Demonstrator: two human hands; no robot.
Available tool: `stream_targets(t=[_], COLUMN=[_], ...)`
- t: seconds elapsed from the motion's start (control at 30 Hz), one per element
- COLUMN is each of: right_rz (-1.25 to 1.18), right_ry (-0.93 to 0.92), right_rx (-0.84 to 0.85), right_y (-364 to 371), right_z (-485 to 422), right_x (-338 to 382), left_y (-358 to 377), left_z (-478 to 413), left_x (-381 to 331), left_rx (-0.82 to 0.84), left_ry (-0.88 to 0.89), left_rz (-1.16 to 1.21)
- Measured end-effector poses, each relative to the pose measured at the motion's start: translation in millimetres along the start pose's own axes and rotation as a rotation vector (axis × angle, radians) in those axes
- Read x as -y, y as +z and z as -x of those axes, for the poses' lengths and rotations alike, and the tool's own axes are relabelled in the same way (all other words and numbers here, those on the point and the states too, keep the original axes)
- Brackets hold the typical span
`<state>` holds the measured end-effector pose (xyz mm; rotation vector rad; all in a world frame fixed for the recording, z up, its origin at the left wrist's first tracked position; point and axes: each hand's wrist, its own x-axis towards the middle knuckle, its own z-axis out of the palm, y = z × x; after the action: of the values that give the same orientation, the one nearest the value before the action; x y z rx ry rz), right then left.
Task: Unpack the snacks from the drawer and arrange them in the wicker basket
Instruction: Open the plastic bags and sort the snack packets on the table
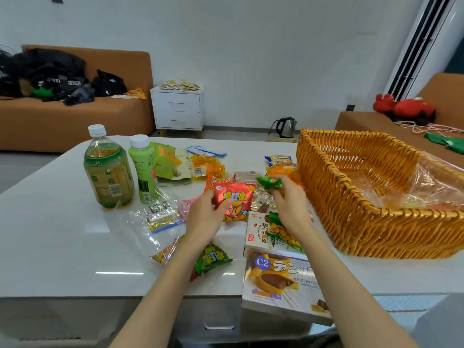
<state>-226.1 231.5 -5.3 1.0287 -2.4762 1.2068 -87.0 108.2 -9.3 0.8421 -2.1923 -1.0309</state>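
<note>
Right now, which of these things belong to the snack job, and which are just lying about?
Part of the job: wicker basket, red snack packet in the left hand, green packet in the right hand, cookie box.
Just lying about: kettle, red plush toy, dark clothes on the sofa.

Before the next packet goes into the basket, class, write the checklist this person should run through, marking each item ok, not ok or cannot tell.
1. Left hand grips the red snack packet: ok.
2. Right hand pinches the small green packet: ok.
3. Wicker basket stands upright, close to the right hand: ok.
4. Basket free of wrapping: not ok, clear plastic film lies inside.
5. Table emptied of snacks: not ok, the oat cookie box and others lie there.
</note>
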Motion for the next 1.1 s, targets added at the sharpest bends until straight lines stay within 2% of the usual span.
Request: stream_targets(t=[0.07, 0.13, 0.23, 0.33, 0.4, 0.53, 0.63, 0.7, 0.8, 0.87, 1.0, 1.1], right_rz=[-0.289, -0.542, -0.82, -1.064, -1.13, -1.072, -1.008, -1.031, -1.112, -1.153, -1.29, -1.39], right_ry=[0.093, 0.205, 0.387, 0.438, 0.397, 0.318, 0.274, 0.3, 0.411, 0.497, 0.714, 0.827], right_rx=[-0.1, -0.096, 0.042, 0.19, 0.264, 0.381, 0.359, 0.302, 0.246, 0.245, 0.355, 0.452], right_y=[-12.2, -20.0, -23.9, -27.1, -26.8, -21.7, -22.1, -21.7, -20.5, -20.1, -15.2, -10.8], right_z=[0.1, 2.1, 10.2, 18.9, 24.6, 35.2, 37.7, 36.4, 31.8, 29.7, 31.8, 34.6], right_x=[14.0, 25.1, 34.7, 46.4, 55.6, 68.6, 71.6, 70.4, 66.4, 65.4, 78.0, 95.2], left_y=[-5.9, -14.2, -25.9, -34.1, -35.8, -32.3, -34.4, -40.7, -56.7, -73.3, -107.6, -122.4], left_z=[2.8, 6.7, 15.4, 23.6, 28.3, 32.5, 33.0, 35.4, 36.1, 36.0, 35.3, 34.5], left_x=[-5.2, -11.9, -20.2, -24.3, -28.6, -36.1, -35.7, -36.0, -25.0, -11.3, 22.0, 40.6], left_rx=[-0.08, -0.143, -0.162, -0.129, -0.095, -0.014, 0.048, 0.043, -0.144, -0.33, -0.679, -0.724], left_ry=[-0.01, -0.039, -0.132, -0.166, -0.167, -0.24, -0.245, -0.19, 0.021, 0.071, -0.168, -0.564], left_rz=[0.124, 0.29, 0.506, 0.577, 0.593, 0.675, 0.753, 0.696, 0.356, 0.194, 0.114, 0.198])
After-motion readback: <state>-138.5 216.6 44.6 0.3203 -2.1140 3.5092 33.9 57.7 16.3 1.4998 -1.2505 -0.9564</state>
